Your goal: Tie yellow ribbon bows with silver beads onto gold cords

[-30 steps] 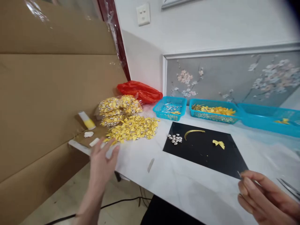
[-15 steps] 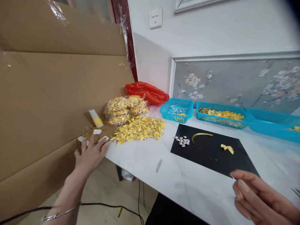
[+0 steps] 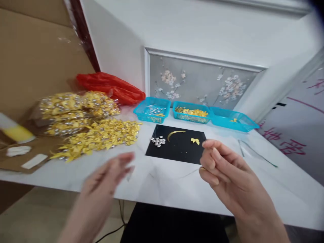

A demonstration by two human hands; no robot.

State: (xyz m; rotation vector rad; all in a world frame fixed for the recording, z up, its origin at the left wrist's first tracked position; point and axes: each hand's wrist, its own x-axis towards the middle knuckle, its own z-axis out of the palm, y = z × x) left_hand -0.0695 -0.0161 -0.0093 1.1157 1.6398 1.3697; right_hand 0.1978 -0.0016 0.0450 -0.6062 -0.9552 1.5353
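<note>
My left hand (image 3: 106, 177) hovers blurred over the front edge of the white marble table (image 3: 265, 189), fingers apart and holding nothing. Nearest to it is a loose pile of yellow bows (image 3: 101, 136). My right hand (image 3: 227, 172) is raised above the table in front of the black mat (image 3: 177, 152). Its fingers are curled, with thumb against forefinger in the same pinch that held a thin pin earlier; the pin itself is hidden now. On the mat lie a cluster of silver beads (image 3: 158, 141), a curved yellow ribbon strip (image 3: 176, 133) and one yellow bow (image 3: 194, 141).
Clear bags of yellow bows (image 3: 68, 108) and a red plastic bag (image 3: 108, 86) sit at the back left. Three turquoise baskets (image 3: 152, 113) (image 3: 191, 114) (image 3: 233, 120) line the wall. A yellow-and-white bottle (image 3: 15, 131) and brown card (image 3: 32, 158) lie at far left.
The view has swung to the right and closer to the table. My left hand came away from the card at the left edge toward the middle. My right hand rose in front of the mat.
</note>
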